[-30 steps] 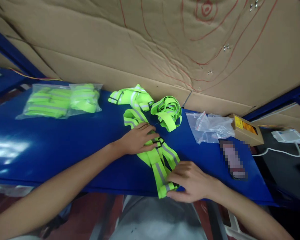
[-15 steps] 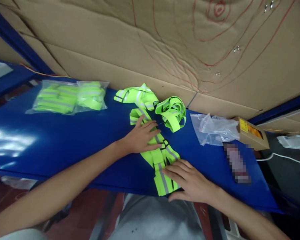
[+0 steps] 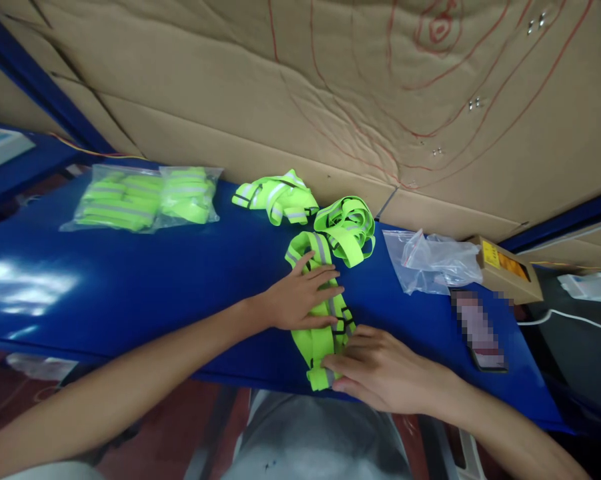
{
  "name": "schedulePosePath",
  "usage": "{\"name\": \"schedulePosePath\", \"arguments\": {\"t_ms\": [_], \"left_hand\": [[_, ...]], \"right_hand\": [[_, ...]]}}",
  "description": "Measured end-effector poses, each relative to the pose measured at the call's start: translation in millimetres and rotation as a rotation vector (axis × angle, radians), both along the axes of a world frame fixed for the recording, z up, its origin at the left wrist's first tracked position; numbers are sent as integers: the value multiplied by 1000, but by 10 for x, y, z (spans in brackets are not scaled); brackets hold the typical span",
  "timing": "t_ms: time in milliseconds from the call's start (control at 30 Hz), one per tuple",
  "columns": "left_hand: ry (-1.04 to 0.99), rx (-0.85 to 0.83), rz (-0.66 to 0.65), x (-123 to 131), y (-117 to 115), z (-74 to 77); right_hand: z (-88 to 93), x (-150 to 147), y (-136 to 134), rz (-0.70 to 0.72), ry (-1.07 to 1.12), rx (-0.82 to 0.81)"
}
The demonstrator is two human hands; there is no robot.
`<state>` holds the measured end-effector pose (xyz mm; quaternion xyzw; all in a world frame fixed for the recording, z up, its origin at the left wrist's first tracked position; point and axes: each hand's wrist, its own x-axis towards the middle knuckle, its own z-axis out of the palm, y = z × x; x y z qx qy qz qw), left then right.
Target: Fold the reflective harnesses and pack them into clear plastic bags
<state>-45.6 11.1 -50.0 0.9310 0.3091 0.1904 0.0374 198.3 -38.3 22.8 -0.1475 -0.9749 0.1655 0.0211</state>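
Note:
A neon-yellow reflective strap [image 3: 314, 345] with grey stripes and black buckles lies folded lengthwise near the table's front edge. My left hand [image 3: 300, 297] rests flat across its upper part, fingers spread and open. At the near end, my right hand [image 3: 387, 368] is closed, its curled fingers and thumb gripping the strap's right side; part of the strap is hidden beneath them. Just beyond, a loosely coiled reflective strap [image 3: 347, 227] almost touches the folded one. Another bundled reflective strap [image 3: 280, 195] with black buckles sits to its left.
On the left of the blue table [image 3: 190, 273] lie two clear bags of neon straps [image 3: 123, 200]. Crumpled clear plastic bags [image 3: 437, 260], a small cardboard box [image 3: 515, 277] and a blurred-out phone [image 3: 480, 333] are on the right. A cardboard wall [image 3: 220, 87] rises behind.
The folded strap's far end has shifted right and toward me under my left hand. My right hand's fingers have curled from lying extended into a grip on the strap's near end.

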Motion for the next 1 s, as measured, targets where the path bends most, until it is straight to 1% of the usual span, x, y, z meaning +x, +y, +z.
{"name": "schedulePosePath", "arguments": {"t_ms": [67,167,233,300,400,500,600,733,833,933,1000], "left_hand": [[6,-10,-34,1,3,-12],[3,-18,-66,-9,22,-20],[1,-17,-66,-16,31,-17],[-6,-7,-61,-18,33,-13],[-4,1,-46,-11,31,-16],[7,3,-32,0,28,-26],[10,10,-28,9,16,-20],[11,8,-5,8,-12,9],[-6,9,67,12,-21,9],[-43,23,202,24,-7,-9],[-55,24,243,25,3,-16]], "right_hand": [[-20,-112,102,25,-4,43],[-131,-245,295,45,80,134],[-238,-282,383,14,174,215],[-338,-276,399,-25,262,278],[-430,-208,294,-33,295,332],[-471,-117,116,-37,223,354],[-504,-52,-38,-91,138,384],[-524,-33,-109,-93,92,467],[-499,-47,-67,-90,118,423],[-436,-58,20,-111,146,312],[-365,-65,88,-127,149,219]]}}
